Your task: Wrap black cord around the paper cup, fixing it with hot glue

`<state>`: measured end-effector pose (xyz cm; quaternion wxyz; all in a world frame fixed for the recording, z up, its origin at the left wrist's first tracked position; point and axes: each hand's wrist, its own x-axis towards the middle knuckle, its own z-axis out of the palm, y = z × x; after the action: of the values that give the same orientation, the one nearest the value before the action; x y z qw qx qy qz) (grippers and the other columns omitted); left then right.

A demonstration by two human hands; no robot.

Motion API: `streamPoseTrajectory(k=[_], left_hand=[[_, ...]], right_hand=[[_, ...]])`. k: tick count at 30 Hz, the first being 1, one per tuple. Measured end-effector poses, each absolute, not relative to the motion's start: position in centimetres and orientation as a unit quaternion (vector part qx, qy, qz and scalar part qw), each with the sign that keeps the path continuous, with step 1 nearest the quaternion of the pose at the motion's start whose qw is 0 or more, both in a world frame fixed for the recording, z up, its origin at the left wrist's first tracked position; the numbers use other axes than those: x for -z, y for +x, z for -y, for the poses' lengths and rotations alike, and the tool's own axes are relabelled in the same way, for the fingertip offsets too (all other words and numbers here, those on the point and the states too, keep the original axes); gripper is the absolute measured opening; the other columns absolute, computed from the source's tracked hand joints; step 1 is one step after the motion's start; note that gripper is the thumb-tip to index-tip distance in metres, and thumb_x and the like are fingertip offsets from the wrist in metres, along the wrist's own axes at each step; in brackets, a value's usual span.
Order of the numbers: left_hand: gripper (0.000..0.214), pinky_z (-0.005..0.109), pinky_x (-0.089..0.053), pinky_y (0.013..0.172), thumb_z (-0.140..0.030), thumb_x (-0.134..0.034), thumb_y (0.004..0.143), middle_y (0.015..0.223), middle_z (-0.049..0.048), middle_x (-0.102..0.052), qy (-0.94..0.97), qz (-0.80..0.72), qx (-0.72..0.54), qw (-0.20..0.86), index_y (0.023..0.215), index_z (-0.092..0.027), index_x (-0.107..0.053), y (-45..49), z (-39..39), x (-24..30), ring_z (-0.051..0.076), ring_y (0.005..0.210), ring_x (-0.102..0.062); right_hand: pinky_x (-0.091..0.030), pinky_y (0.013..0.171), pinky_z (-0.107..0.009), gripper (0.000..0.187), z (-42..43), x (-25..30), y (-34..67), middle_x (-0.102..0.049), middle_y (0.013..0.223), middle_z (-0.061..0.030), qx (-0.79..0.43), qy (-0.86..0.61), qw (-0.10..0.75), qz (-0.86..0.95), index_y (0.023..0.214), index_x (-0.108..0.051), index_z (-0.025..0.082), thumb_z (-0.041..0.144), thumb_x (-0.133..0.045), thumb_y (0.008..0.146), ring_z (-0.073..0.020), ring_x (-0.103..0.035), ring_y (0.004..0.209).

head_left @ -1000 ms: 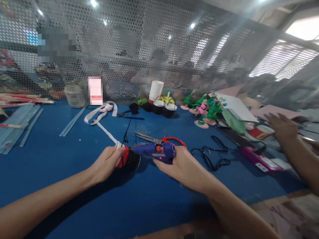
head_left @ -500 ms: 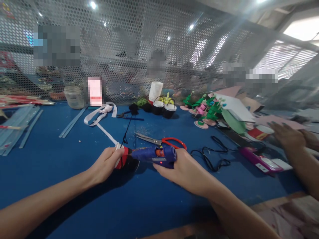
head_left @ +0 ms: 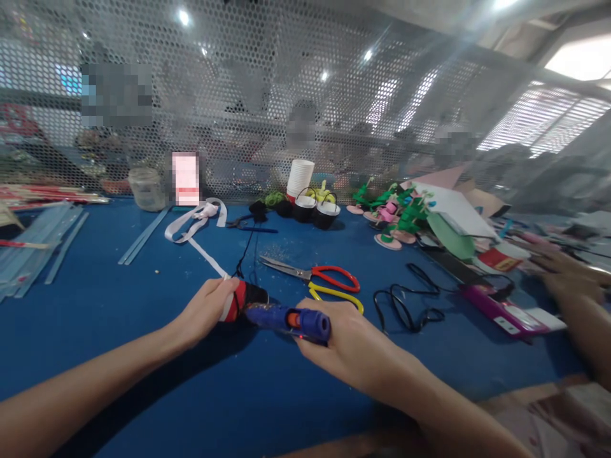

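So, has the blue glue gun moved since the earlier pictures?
Yes: the glue gun has moved lower in view, away from the scissors, uncovering more of them.

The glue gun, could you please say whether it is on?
Apparently on: the glue gun in the right hand shows a red light.
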<state>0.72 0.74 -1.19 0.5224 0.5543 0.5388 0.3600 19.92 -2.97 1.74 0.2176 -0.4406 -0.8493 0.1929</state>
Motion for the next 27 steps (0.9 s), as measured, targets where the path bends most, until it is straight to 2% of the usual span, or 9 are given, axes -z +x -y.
streamPoseTrajectory(k=[7, 13, 19, 27], left_hand=[[0.029, 0.021, -0.024, 0.044, -0.035, -0.037, 0.071, 0.045, -0.0056, -0.037, 0.556, -0.540, -0.356, 0.521, 0.052, -0.015, -0.046, 0.7, -0.6, 1.0, 0.009, 0.043, -0.033], [0.032, 0.021, -0.024, 0.044, -0.038, -0.036, 0.070, 0.042, -0.0059, -0.035, 0.580, -0.540, -0.353, 0.497, 0.050, -0.016, -0.044, 0.8, -0.6, 1.0, 0.009, 0.043, -0.031], [0.034, 0.022, -0.026, 0.046, -0.038, -0.034, 0.072, 0.045, -0.0045, -0.038, 0.608, -0.545, -0.340, 0.467, 0.052, -0.015, -0.047, 0.7, -0.3, 0.7, 0.010, 0.046, -0.033], [0.035, 0.020, -0.024, 0.042, -0.043, -0.034, 0.072, 0.043, -0.0056, -0.035, 0.624, -0.534, -0.345, 0.455, 0.050, -0.016, -0.041, 0.5, -0.5, 1.3, 0.009, 0.043, -0.031]], right_hand=[[-0.027, 0.042, -0.018, 0.011, 2.5, -1.7, 20.0, -0.041, 0.049, 0.0050, -0.214, -0.486, 0.249, 0.810, 0.056, -0.042, 0.017, 0.012, -0.046, 0.065, -0.0064, -0.034, 0.044], [-0.034, 0.045, -0.019, 0.009, 1.9, -1.8, 20.2, -0.048, 0.054, 0.0024, -0.252, -0.509, 0.257, 0.782, 0.065, -0.052, 0.015, 0.021, -0.046, 0.069, -0.0087, -0.041, 0.049], [-0.031, 0.037, -0.018, 0.011, 1.5, -2.0, 19.9, -0.043, 0.045, 0.0043, -0.266, -0.536, 0.263, 0.757, 0.060, -0.048, 0.016, 0.024, -0.047, 0.067, -0.0069, -0.038, 0.040], [-0.034, 0.034, -0.018, 0.014, 0.2, -1.9, 20.5, -0.044, 0.040, 0.0045, -0.388, -0.526, 0.256, 0.712, 0.062, -0.050, 0.015, 0.027, -0.048, 0.068, -0.0066, -0.041, 0.032]])
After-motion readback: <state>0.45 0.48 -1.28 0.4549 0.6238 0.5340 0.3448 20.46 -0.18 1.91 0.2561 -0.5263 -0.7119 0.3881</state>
